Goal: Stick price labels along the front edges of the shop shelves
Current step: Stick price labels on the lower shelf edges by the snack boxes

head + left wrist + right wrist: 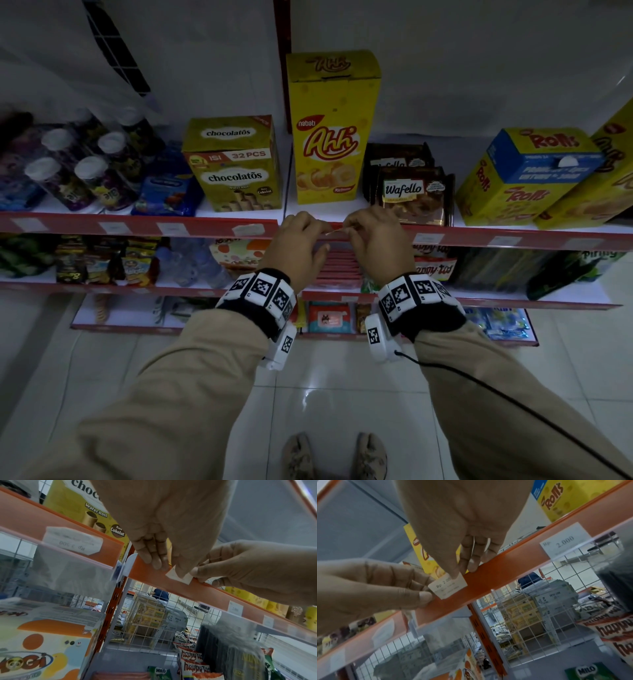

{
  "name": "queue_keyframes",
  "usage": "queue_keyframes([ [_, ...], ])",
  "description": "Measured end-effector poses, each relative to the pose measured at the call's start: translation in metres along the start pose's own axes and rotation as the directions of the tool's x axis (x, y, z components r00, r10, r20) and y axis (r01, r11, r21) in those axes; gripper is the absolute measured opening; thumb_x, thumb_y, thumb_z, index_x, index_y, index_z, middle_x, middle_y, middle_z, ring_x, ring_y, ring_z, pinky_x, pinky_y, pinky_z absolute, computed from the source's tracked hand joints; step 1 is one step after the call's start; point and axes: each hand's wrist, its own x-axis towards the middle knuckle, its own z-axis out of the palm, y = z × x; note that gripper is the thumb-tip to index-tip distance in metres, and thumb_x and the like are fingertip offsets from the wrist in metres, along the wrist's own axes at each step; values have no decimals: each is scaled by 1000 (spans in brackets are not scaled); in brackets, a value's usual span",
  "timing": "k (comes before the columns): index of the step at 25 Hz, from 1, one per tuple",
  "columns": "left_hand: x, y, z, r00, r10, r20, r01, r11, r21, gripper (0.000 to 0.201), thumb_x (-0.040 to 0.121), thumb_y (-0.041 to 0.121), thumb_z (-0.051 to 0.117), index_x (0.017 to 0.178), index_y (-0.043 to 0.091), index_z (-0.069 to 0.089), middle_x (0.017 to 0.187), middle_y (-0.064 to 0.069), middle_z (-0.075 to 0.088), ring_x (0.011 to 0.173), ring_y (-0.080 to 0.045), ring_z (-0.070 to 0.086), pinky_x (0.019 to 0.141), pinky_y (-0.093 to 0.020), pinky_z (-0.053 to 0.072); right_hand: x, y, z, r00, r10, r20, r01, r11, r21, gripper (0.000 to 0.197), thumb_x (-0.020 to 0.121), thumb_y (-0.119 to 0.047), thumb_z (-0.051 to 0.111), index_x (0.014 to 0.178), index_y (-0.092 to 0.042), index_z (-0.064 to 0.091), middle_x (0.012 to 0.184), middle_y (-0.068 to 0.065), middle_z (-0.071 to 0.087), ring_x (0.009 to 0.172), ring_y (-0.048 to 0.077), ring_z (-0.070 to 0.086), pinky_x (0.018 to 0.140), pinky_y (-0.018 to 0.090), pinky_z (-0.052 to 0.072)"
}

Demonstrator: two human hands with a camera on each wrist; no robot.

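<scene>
A small white price label [447, 586], printed "Rp. 2.000", was pinched at both ends against the red shelf edge [479, 236], just below the yellow "nabati Ahh" box [330, 137]. It was gripped by the left hand [296, 245] between thumb and curled fingers, and likewise by the right hand [375, 240]. "Chocolatos 32 PCS" [234, 168], "Wafello" packs [412, 195] and "Rolls" boxes [524, 174] were seen alongside. Another "Rp. 2.000" tag [565, 540] was already fixed further right.

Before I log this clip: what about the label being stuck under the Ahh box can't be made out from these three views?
- Price label: last digits hidden by the right hand thumb; smaller lines blurred.
- Head view: label edge-on, its face unreadable.
- Left wrist view: left hand covers most of the label.
- Whether it already adheres to the shelf edge: unclear.
</scene>
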Motion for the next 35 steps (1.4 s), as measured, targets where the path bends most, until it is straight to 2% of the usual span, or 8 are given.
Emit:
queue_keyframes([
  [4, 0, -1, 1, 1000, 2, 24, -4, 998, 66, 31, 91, 21, 58, 119, 8, 59, 111, -11, 51, 106, -29, 45, 91, -37, 39, -2, -3, 1, 992, -9, 124, 31, 984, -177, 15, 87, -13, 60, 100, -7, 65, 103, 13, 58, 104, 32, 46, 78, 35, 40],
  [7, 1, -1, 0, 998, -4, 61, -2, 995, 102, 35, 92, 22, 56, 125, 10, 55, 117, -12, 51, 110, -30, 44, 93, -39, 39, 0, -4, 0, 985, 7, 172, 39, 964, -264, 18, 92, -12, 53, 104, -7, 65, 106, 14, 56, 107, 32, 44, 78, 37, 40],
  [11, 2, 0, -1, 997, -9, 80, -8, 977, 213, 33, 92, 28, 53, 123, 16, 54, 118, -8, 50, 110, -29, 43, 91, -40, 36, -2, -6, 0, 985, 13, 172, 39, 954, -296, 19, 93, -14, 52, 106, -8, 64, 109, 13, 55, 108, 31, 43, 73, 36, 38],
  [14, 1, 0, -1, 999, -30, 44, 14, 951, 308, 33, 92, 34, 51, 122, 22, 55, 116, -3, 51, 111, -27, 42, 90, -40, 29, -3, -6, 0, 986, 20, 163, 33, 947, -320, 17, 94, -14, 50, 107, -9, 61, 109, 14, 54, 107, 32, 42, 67, 33, 31],
  [20, 2, -3, -1, 1000, -15, 26, 4, 925, 379, 33, 90, 36, 50, 120, 24, 55, 115, -1, 52, 110, -28, 41, 89, -40, 27, -5, -7, 3, 989, 12, 146, 39, 938, -344, 17, 93, -14, 50, 103, -8, 62, 105, 14, 55, 104, 33, 44, 68, 37, 40],
  [26, 0, -4, -2, 998, -20, 53, -4, 911, 412, 33, 90, 38, 49, 119, 23, 53, 116, -1, 52, 110, -27, 41, 88, -40, 27, -8, -3, 6, 993, -43, 108, 78, 935, -347, 11, 89, -7, 57, 97, -6, 64, 99, 15, 59, 97, 37, 49, 71, 42, 44],
  [30, 0, -5, -8, 999, -21, 36, 7, 935, 355, 31, 88, 30, 54, 118, 21, 53, 114, -2, 54, 108, -28, 44, 87, -39, 29, -9, -1, 5, 996, -50, 75, 71, 948, -309, 14, 88, -4, 58, 100, -6, 63, 99, 15, 60, 96, 37, 50, 71, 41, 44],
  [35, 0, -7, -16, 999, 2, 49, -14, 967, 253, 29, 86, 17, 58, 114, 8, 59, 113, -13, 51, 106, -32, 46, 85, -41, 41, -11, -1, 1, 997, -73, 39, 81, 964, -253, 19, 79, 4, 61, 96, -3, 65, 98, 19, 59, 93, 37, 52, 65, 38, 45],
])
